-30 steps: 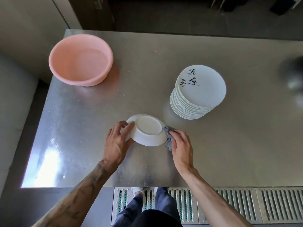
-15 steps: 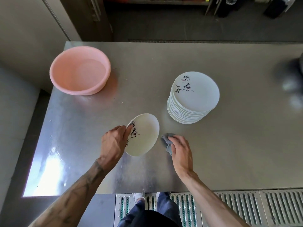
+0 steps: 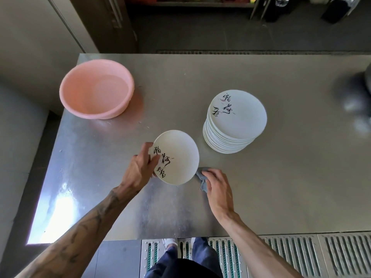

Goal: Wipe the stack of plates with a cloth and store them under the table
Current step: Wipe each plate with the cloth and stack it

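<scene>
A stack of white plates point(image 3: 234, 121) with black calligraphy stands on the steel table point(image 3: 281, 187), right of centre. My left hand point(image 3: 140, 169) grips the left rim of a single white plate point(image 3: 178, 155), face up, thumb on its printed side. A grey cloth point(image 3: 202, 179) lies bunched on the table just right of that plate's lower edge. My right hand point(image 3: 217, 189) holds the cloth, fingers curled over it.
A pink plastic basin point(image 3: 96, 88) sits at the table's far left corner. A dark blurred object point(image 3: 367, 77) is at the right edge. A floor drain grate point(image 3: 301, 255) runs along the near side, by my feet. A wall lies left of the table.
The single plate was bottom up a second ago; my left hand has turned it face up. My right hand with the cloth has come off the plate and rests beside it.
</scene>
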{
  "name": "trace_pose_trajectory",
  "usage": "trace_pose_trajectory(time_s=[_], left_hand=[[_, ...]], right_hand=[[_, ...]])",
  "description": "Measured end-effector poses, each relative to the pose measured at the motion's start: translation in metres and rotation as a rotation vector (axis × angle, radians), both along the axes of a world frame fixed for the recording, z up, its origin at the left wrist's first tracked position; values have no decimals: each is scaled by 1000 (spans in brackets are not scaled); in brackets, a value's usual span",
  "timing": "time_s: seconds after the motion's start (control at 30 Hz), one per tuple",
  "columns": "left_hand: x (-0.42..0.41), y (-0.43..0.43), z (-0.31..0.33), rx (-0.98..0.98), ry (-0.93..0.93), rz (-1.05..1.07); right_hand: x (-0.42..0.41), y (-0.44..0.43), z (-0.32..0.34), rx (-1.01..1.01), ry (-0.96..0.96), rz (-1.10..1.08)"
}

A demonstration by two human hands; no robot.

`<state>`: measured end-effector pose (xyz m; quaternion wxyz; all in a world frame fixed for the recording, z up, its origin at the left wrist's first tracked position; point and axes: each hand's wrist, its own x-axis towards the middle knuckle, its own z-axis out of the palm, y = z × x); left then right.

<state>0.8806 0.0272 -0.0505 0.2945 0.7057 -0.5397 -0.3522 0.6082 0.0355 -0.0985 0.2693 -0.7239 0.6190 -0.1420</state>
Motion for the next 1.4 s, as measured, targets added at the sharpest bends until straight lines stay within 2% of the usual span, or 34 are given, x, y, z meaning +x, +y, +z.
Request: trace_pose_trajectory(time_s=[0.3,0.57,1.0,1.2,1.4], left_hand=[[0,-16,45,-142,171,35],[-51,-81,71,-201,453,-26],[-107,-147,49,-131,392,-119],[-110,-162,41,-118,78,-125],[-112,-161,38,30,73,-248]], right_hand=[[1,0,-1,10,-7,5],[5,1,0,-7,-42,18],[7,-4,-2,11,-27,48],[7,-6,-3,9,-27,45],[9,-8,-1,-5,-18,51]])
